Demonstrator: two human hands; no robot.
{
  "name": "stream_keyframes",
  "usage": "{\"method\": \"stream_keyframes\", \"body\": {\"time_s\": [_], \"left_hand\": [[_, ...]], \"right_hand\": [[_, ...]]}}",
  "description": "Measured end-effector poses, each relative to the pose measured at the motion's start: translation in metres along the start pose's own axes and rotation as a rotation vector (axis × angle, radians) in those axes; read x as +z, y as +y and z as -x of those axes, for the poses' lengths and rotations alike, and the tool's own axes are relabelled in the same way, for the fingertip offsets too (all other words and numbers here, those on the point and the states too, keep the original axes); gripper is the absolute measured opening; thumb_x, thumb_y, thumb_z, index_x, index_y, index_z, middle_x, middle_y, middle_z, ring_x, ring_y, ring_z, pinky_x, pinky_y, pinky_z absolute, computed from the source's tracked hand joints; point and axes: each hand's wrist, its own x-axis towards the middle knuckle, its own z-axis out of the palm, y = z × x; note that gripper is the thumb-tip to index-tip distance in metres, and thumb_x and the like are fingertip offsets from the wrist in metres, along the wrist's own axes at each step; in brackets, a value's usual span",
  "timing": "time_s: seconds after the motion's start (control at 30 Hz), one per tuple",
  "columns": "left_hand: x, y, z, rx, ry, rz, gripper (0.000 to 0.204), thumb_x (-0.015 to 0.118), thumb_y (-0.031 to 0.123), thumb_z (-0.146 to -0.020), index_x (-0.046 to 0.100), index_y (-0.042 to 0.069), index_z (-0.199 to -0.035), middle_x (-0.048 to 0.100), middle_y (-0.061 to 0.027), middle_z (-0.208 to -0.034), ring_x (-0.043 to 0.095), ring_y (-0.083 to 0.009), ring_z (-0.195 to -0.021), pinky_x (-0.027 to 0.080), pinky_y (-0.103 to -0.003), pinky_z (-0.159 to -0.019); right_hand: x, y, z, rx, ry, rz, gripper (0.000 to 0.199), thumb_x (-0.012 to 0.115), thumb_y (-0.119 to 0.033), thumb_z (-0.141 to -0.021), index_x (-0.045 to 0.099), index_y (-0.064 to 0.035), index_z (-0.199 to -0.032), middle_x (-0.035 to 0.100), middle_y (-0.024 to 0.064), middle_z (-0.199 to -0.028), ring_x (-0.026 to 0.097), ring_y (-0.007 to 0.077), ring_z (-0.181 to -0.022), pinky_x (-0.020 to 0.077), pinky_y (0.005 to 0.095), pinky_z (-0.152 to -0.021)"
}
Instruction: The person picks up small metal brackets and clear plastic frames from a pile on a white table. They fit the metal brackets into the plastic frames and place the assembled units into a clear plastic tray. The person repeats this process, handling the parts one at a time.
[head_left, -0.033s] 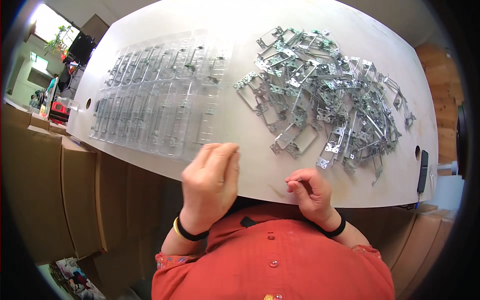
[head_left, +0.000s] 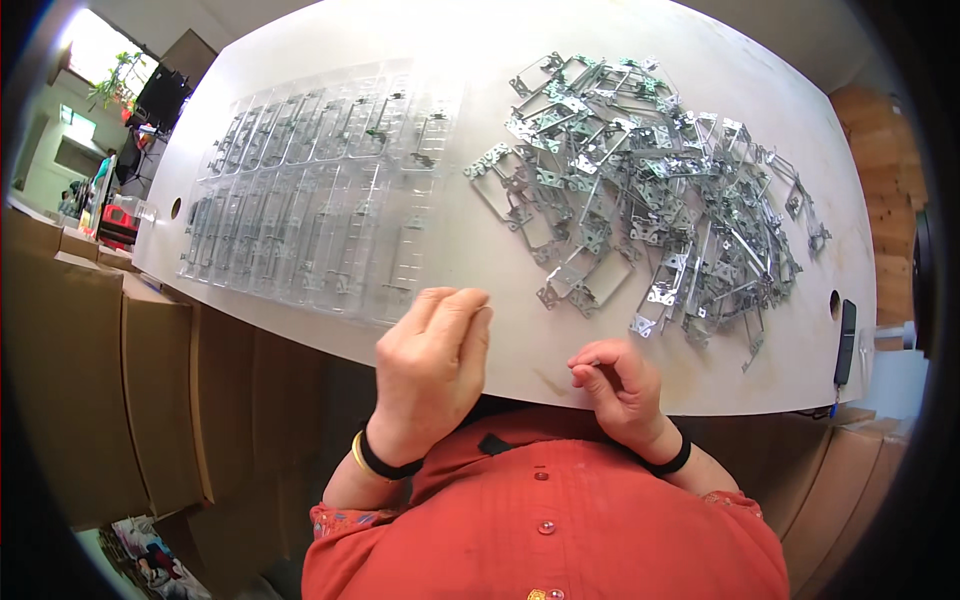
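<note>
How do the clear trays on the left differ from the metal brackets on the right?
The clear trays lie flat in tidy rows; the metal brackets sit in a loose, tangled heap. The trays are see-through plastic; the brackets are shiny grey metal. Both rest on the white table, beyond both hands.

A black slim device (head_left: pixel 846 342) lies on the white table (head_left: pixel 700 60), to the right of the right hand. Brown cardboard boxes (head_left: pixel 120 400) stand left of the left hand. A green plant (head_left: pixel 112 82) is far behind them.
</note>
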Motion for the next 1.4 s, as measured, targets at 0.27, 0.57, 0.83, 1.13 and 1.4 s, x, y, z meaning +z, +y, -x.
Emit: {"method": "stream_keyframes", "body": {"time_s": [0.27, 0.57, 0.83, 1.13, 1.4], "left_hand": [[0.042, -0.011, -0.017, -0.056, -0.107, -0.034, 0.025, 0.078, 0.004, -0.098, 0.072, 0.000, -0.122, 0.073, -0.0159, -0.108, 0.066, -0.0235, -0.068, 0.055, -0.037, -0.065], [0.081, -0.027, -0.059, -0.180, -0.123, -0.046, 0.055, 0.076, 0.010, -0.098, 0.057, -0.004, -0.148, 0.068, -0.0248, -0.123, 0.068, -0.0310, -0.081, 0.057, -0.046, -0.083], [0.108, -0.048, -0.092, -0.177, -0.115, -0.044, 0.053, 0.073, 0.009, -0.099, 0.058, -0.003, -0.148, 0.068, -0.0259, -0.129, 0.069, -0.0329, -0.088, 0.057, -0.046, -0.089], [0.098, -0.034, -0.099, -0.260, -0.144, -0.030, 0.022, 0.077, 0.008, -0.098, 0.074, -0.004, -0.116, 0.072, -0.0171, -0.109, 0.068, -0.0242, -0.088, 0.057, -0.038, -0.082], [0.061, -0.007, -0.096, -0.315, -0.110, 0.036, 0.014, 0.081, 0.008, -0.097, 0.074, -0.002, -0.103, 0.071, -0.0099, -0.100, 0.065, -0.0127, -0.072, 0.053, -0.031, -0.067]], "right_hand": [[-0.042, -0.013, 0.014, -0.025, -0.102, 0.144, 0.013, 0.078, 0.002, -0.101, 0.069, -0.0040, -0.108, 0.073, 0.0090, -0.095, 0.066, 0.0202, -0.070, 0.0519, 0.0320, -0.063], [-0.065, 0.005, 0.034, 0.069, -0.034, -0.050, 0.010, 0.076, -0.003, -0.107, 0.068, -0.0013, -0.112, 0.073, 0.0075, -0.094, 0.067, 0.0115, -0.073, 0.0530, 0.0262, -0.065], [-0.070, 0.004, 0.034, 0.047, -0.052, -0.091, 0.010, 0.077, -0.002, -0.105, 0.069, -0.0012, -0.112, 0.074, 0.0075, -0.098, 0.068, 0.0114, -0.075, 0.0540, 0.0266, -0.065], [-0.075, 0.004, 0.030, -0.036, -0.089, 0.052, 0.017, 0.082, -0.001, -0.099, 0.070, -0.0042, -0.110, 0.077, 0.0124, -0.102, 0.071, 0.0252, -0.074, 0.0555, 0.0344, -0.064], [-0.075, 0.003, 0.030, -0.022, -0.099, 0.062, 0.018, 0.082, 0.000, -0.099, 0.069, -0.0042, -0.111, 0.077, 0.0127, -0.102, 0.072, 0.0256, -0.075, 0.0555, 0.0348, -0.064]]}}
